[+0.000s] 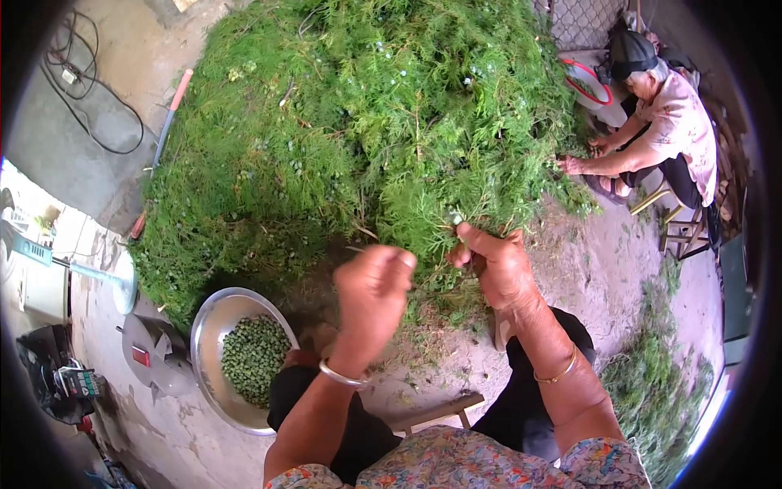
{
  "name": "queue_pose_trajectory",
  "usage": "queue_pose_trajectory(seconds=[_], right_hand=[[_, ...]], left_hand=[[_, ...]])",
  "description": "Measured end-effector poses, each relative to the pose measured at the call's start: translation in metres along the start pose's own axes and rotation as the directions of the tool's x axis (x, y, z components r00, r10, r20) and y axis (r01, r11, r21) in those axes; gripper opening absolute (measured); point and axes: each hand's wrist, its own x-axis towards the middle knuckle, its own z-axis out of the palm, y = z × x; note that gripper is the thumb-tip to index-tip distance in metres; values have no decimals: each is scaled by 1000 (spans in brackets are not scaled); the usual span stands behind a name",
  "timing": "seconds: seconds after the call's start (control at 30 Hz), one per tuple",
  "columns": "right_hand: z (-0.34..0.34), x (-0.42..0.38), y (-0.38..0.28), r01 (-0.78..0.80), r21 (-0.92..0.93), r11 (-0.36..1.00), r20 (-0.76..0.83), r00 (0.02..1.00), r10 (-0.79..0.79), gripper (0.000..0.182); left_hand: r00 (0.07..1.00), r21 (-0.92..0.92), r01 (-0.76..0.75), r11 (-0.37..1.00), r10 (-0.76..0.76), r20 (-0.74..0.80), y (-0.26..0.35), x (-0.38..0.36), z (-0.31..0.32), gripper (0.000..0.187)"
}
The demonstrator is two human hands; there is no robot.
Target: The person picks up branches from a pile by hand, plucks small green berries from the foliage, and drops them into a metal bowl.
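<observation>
In front of me rises a large heap of cut evergreen branches (326,147), flat and feathery, with small pale green cones among the leaves. My right hand (501,269) is closed, thumb against fingers, on a leafy evergreen sprig (444,232) with a pale cone by the thumb tip. My left hand (373,281) is curled closed to the left of it, slightly blurred, near the heap's lower edge; its contents are hidden. By my left knee, a wide metal basin (208,346) holds many small green cones (254,359).
At the right a co-worker (672,130) sits on a stool, hands in the branches, near a red-rimmed container (599,85). A standing fan (122,281), a cable (102,147) and a pole (171,118) are at left. More branches (652,407) lie at lower right.
</observation>
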Motion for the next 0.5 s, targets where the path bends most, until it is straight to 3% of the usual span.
queue_pose_trajectory(seconds=[0.07,0.1,0.17,0.2,0.27,0.3,0.33,0.4,0.5], right_hand=[[-4,0,-2,-41,33,999,74,997,38,12],[-6,2,-1,-92,43,995,94,992,88,13],[-3,-2,-6,-120,77,990,123,986,110,12],[-2,-4,-8,-145,113,983,143,981,129,12],[-7,-3,-6,-190,151,970,170,972,164,9],[-8,-2,-6,-226,144,963,195,961,196,12],[-9,-2,-6,-262,138,955,217,949,228,16],[-8,-2,-5,-249,118,961,212,952,220,15],[-2,-6,-5,-193,84,978,169,970,176,9]], left_hand=[[978,-189,92,978,-124,-165,2,10,-15,11],[977,-190,94,977,-127,-172,0,13,-20,11],[943,-469,249,847,-322,-81,-5,18,-28,19],[942,-471,247,847,-324,-89,-3,19,-29,19],[896,-826,399,399,-361,258,7,18,-25,22],[887,-877,391,281,-369,277,11,17,-20,21],[886,-878,390,279,-372,276,12,16,-22,21],[906,-769,422,480,-239,349,12,14,-26,14],[932,-765,361,533,-194,305,7,14,-26,6]])
